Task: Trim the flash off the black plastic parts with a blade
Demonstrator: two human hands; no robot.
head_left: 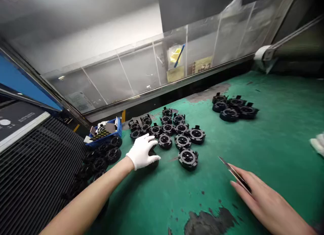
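My left hand (144, 152), in a white glove, curls over a black round plastic part (152, 164) on the green work surface. Its fingers and thumb lie around the part and hide much of it. Just beyond it stands a cluster of several similar black round parts (165, 141), with one part (188, 158) a little apart at the near right. My bare right hand (260, 198) grips slim metal tweezers (234, 173) between thumb and fingers, the tip pointing forward and left, away from the parts.
Another group of black parts (229, 114) sits at the back right. At left, a blue bin (105, 140) holds mixed pieces beside piled parts (100, 164) and a ribbed black panel (37, 167). A clear pocketed panel (136, 69) runs along the back. Something white (318, 144) lies at the right edge.
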